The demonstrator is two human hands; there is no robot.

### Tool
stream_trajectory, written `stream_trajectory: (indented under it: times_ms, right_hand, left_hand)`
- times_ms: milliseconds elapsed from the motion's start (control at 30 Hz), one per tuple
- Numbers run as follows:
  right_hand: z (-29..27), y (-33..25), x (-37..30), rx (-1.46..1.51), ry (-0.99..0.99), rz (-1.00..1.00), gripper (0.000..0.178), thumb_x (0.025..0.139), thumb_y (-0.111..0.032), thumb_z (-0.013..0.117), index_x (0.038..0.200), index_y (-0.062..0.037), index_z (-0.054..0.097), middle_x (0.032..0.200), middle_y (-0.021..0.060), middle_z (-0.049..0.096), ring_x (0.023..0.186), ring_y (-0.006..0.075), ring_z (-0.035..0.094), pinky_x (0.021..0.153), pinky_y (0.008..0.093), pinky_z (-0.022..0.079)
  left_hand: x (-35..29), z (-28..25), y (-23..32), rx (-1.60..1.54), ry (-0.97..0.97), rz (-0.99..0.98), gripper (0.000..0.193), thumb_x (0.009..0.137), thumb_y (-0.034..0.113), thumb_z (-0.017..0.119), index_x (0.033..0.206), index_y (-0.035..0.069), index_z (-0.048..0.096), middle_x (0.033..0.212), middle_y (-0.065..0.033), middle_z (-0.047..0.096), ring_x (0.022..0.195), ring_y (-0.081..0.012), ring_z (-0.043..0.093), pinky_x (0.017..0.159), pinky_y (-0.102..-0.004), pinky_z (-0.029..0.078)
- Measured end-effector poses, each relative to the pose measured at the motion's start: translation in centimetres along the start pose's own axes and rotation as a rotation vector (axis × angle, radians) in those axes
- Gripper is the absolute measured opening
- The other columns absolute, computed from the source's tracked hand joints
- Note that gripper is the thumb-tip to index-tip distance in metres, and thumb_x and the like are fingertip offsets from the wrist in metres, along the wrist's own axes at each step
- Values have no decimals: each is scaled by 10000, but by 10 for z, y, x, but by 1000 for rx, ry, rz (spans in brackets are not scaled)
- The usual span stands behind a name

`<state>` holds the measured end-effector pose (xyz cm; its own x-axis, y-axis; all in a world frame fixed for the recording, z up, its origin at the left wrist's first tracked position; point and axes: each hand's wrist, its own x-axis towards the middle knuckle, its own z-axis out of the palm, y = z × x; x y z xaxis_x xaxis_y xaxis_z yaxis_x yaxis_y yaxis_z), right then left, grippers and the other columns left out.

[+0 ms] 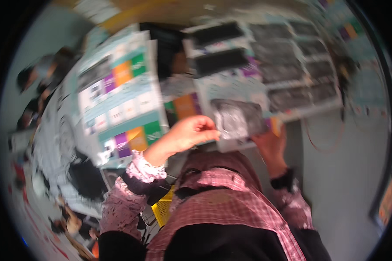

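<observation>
In front of my waist is a dark grey, flat, roughly rectangular packet (pixel 248 115), with a shiny, crinkled, clear-looking patch on its left part. My left hand (pixel 191 132) is closed in a pinch at the packet's lower left edge. At its lower right corner my right hand (pixel 272 145) grips it, with the fingertips partly hidden. Beneath the packet lies a pale printed sheet (pixel 231 89). Motion blur hides the packet's exact kind.
Dark rectangular pieces (pixel 283 71) lie in rows at the upper right, and two black ones (pixel 220 61) lie nearer the middle. A printed colour-block board (pixel 128 102) is at left. A yellow basket (pixel 163 206) stands low by my left arm. Other people (pixel 45 71) are at far left.
</observation>
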<state>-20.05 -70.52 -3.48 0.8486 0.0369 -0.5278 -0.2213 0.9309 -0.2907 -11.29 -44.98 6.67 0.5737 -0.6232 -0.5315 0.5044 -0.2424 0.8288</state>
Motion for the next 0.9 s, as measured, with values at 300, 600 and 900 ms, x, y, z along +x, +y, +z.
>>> stream_trajectory:
  times_ms: [300, 600, 900]
  right_hand:
    - [190, 106, 54, -269, -384, 185, 637, 879, -529, 278, 1282, -37, 323, 1248, 139, 428, 1141, 292, 425, 985, 497, 307]
    - [243, 278, 162, -814, -333, 179, 564, 859, -454, 463, 1182, 2, 386, 1043, 147, 491, 959, 246, 528, 829, 397, 453]
    - [236, 293, 161, -2004, -593, -999, 336, 785, -203, 585, 1069, -43, 506, 992, 124, 488, 899, 269, 503, 749, 344, 426]
  left_hand:
    - [-169, -179, 8, 624, 460, 188, 467, 766, 141, 652, 1180, 47, 457, 1074, -52, 525, 900, -138, 532, 765, -250, 420]
    - [-211, -424, -95, 661, 707, -19, 402, 755, 176, 673, 1094, 48, 501, 992, -47, 541, 904, -138, 531, 776, -256, 430]
    - [-214, -447, -97, 306, 540, -248, 273, 781, 265, 654, 914, 69, 519, 799, -5, 573, 713, -99, 552, 670, -224, 448]
